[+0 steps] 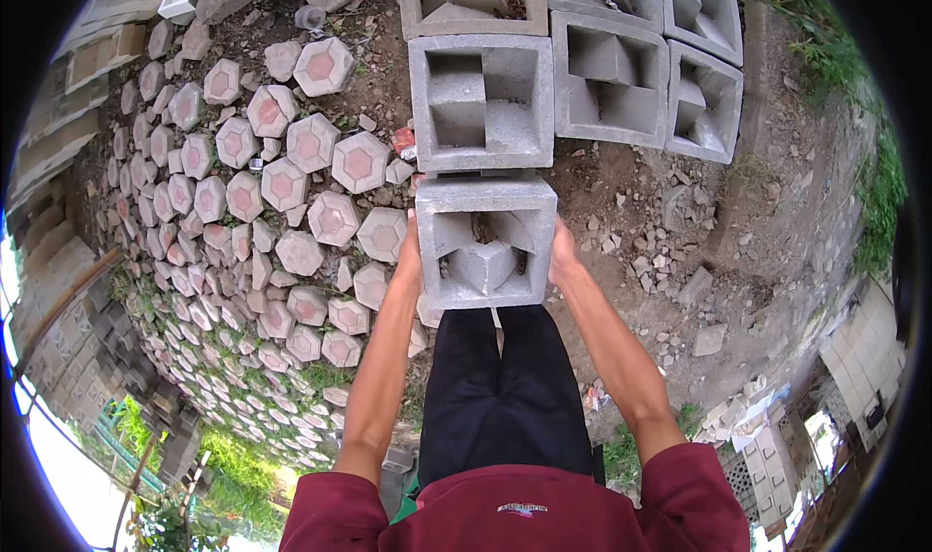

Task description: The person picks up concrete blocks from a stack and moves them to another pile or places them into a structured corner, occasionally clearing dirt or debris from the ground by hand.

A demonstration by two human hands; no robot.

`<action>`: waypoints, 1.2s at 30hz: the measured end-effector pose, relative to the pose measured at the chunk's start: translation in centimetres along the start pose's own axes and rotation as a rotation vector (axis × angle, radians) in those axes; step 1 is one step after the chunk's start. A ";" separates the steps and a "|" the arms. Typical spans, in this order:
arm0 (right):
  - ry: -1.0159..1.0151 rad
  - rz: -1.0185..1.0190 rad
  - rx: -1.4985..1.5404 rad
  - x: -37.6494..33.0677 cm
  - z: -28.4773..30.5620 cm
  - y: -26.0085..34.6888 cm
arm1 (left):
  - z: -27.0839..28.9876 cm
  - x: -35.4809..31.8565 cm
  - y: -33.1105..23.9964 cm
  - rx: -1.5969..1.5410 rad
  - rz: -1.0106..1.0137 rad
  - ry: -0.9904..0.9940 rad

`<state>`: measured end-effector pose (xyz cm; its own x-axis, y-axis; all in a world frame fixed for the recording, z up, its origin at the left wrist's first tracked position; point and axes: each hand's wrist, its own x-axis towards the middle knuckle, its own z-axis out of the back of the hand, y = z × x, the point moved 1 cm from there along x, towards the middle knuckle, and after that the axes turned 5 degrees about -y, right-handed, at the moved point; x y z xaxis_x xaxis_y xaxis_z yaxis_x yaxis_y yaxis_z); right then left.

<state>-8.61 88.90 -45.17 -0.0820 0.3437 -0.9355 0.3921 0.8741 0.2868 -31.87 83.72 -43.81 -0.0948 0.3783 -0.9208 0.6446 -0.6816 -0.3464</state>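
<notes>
Between my two hands I hold a square grey concrete vent block point(485, 195) with a curved, faceted pattern inside its frame. My left hand point(411, 258) grips its left side, and my right hand point(561, 251) grips its right side. Most of the fingers are hidden behind the block. Just beyond it stands another concrete block point(419, 105) with square stepped hollows, at the near end of a row of similar blocks. From this view I cannot tell whether the held block touches it.
More patterned blocks point(612, 133) stand in rows at the far centre and right. Hexagonal pavers point(359, 162) with reddish centres cover the ground at left. Broken rubble point(649, 261) lies on bare soil at right. Stacked blocks point(772, 479) stand at the lower right.
</notes>
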 end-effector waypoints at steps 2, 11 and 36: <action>0.006 0.002 0.020 0.4 -0.4 0.1 | 0.1 0.9 -0.3 -0.005 -0.009 0.040; -0.014 0.038 0.033 3.0 -0.4 1.0 | -0.7 3.2 -0.7 -0.003 -0.019 0.059; 0.092 0.064 0.015 4.2 -1.2 1.3 | 0.8 7.1 0.6 -0.035 -0.080 0.044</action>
<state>-9.54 91.90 -48.51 -0.1395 0.4293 -0.8923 0.4126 0.8444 0.3417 -32.77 85.48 -50.68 -0.1140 0.4585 -0.8814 0.6627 -0.6258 -0.4113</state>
